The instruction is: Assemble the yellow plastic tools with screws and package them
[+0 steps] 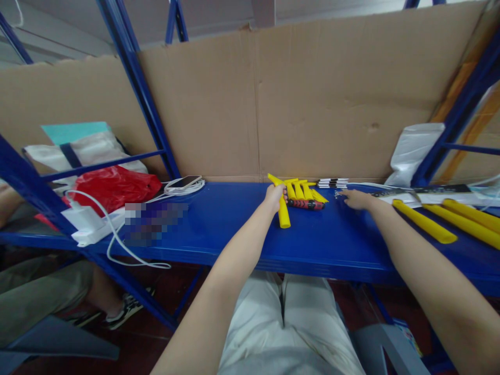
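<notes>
My left hand (275, 198) is wrapped round a yellow plastic piece (284, 216), a tube-like stem with a slanted top, held upright over the blue shelf. Just right of it several similar yellow pieces (302, 189) lie in a row. In front of them is a red and black handle (308, 204), perhaps of a screwdriver. My right hand (354, 199) reaches low over the shelf with its fingers stretched out. Small shiny bits (337, 195) lie at its fingertips, too small to name. White and black strips (332, 183) are stacked behind it.
Long yellow tubes (425, 221) lie on the right of the blue shelf (230, 229). Cardboard (332, 99) closes off the back. To the left are a phone (186, 182), a white cable, a power strip (103, 229) and a red bag (117, 187). Another person's leg shows at lower left.
</notes>
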`<state>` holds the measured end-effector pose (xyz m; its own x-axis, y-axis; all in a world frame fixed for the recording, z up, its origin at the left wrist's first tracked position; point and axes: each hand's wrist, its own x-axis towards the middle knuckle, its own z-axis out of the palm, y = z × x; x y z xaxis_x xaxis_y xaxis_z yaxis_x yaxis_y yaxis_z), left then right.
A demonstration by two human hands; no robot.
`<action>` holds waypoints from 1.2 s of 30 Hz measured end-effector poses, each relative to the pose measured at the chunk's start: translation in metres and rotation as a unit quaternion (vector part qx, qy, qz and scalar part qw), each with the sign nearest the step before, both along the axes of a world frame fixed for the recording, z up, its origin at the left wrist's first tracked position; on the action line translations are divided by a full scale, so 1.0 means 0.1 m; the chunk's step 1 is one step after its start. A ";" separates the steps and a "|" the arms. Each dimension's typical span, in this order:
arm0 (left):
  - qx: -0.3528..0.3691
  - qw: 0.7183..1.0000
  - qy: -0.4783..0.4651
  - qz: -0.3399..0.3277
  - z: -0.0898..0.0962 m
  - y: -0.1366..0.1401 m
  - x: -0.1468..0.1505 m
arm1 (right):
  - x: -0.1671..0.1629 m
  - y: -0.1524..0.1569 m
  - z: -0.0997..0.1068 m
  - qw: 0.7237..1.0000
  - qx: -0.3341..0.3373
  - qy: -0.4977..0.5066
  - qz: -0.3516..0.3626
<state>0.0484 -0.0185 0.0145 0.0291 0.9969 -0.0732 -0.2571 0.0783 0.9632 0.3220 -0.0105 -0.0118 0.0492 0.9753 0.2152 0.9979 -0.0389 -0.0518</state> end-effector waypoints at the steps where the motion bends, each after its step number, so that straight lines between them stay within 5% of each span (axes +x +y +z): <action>1: 0.002 1.000 0.001 -0.001 0.00 0.00 0.00 | -0.05 -0.03 0.03 0.999 -0.032 -0.003 -0.014; 7: -0.001 1.000 -0.003 0.000 0.00 0.00 0.00 | -0.30 -0.19 0.12 0.991 -0.125 -0.023 -0.050; 19: -0.004 1.000 0.001 -0.009 0.01 -0.02 0.01 | -0.36 -0.25 0.17 0.985 -0.156 -0.046 -0.063; 36: 0.008 0.999 0.047 -0.001 0.05 -0.08 0.04 | -0.36 -0.20 0.18 0.994 -0.057 -0.053 -0.074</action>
<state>0.0519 -0.0260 0.0195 0.0256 0.9979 -0.0594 -0.1662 0.0628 0.9841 0.2859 -0.0305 0.0062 0.1762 0.9776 0.1152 0.9805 -0.1847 0.0674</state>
